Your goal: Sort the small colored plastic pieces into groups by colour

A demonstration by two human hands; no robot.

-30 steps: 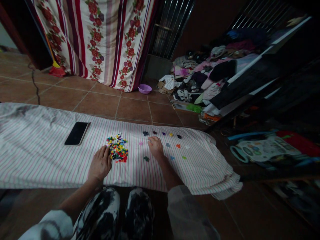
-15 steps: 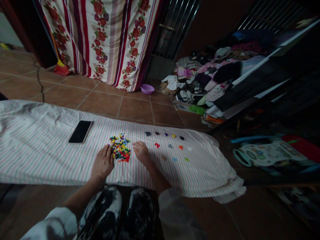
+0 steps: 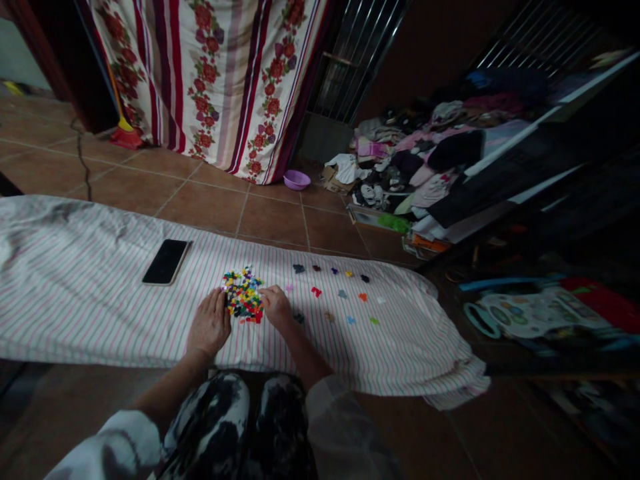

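"Red, yellow, green and blue pieces make up the mixed pile (image 3: 244, 299); we take it as landmark. Head view, our only view. Where does it lie?"

"On the striped cloth (image 3: 100, 287), between the two hands. Left hand (image 3: 209, 323): laid flat at the pile's left edge, fingers extended and close together. Contact with the outermost pieces is likely, but we cannot be sure."

"Right hand (image 3: 278, 308)?"

"At the pile's right edge, fingers curled, thumb and forefinger near each other. Whether a piece sits between them we cannot tell; too small."

"Surroundings?"

"Right of the pile, small single-colour groups, set apart: a red group (image 3: 316, 292) and, farther from the pile, an orange group (image 3: 363, 297). A dark green group (image 3: 299, 318) lies just beside the right wrist, partly hidden. Left of the pile, well apart, a phone (image 3: 166, 262), dark face up."

"How would we handle the pieces well?"

"Our judgement: the flat left hand serves as a fence; press lightly, since rucked cloth would scatter pieces. With the right fingertips we should work from the pile's outer edge, lifting rather than dragging, wrist raised to clear the dark green group."
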